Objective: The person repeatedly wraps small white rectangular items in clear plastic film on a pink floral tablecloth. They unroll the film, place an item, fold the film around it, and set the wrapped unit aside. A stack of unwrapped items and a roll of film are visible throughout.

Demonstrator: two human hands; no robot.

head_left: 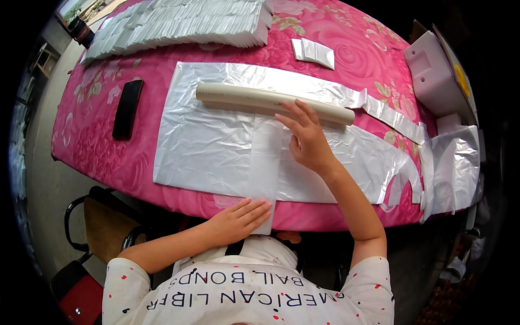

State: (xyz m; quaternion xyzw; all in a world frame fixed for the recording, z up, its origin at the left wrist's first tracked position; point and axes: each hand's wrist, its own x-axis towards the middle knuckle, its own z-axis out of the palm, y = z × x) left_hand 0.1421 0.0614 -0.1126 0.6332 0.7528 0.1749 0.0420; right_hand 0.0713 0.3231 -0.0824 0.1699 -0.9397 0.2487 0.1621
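A stack of silvery-white plastic carrier bags, or a single one [211, 141], lies flat on the table, its cut handle end to the right. Across its far half rests a beige tube [244, 96]. A narrow translucent plastic strip [265, 162] runs over the bag from near the tube down past the table's front edge. My left hand [238, 219] lies flat at that edge, its outstretched fingertips on the strip. Spread fingers of my right hand [309, 138] reach the near side of the tube's right half, above the bag. Neither hand grips anything.
A black phone [128, 109] lies at the left. Thick rows of folded white plastic [179, 24] fill the far left, and a small folded packet [314, 53] lies far right of centre. More bags [452, 168] and a white foam box [433, 67] stand at the right edge.
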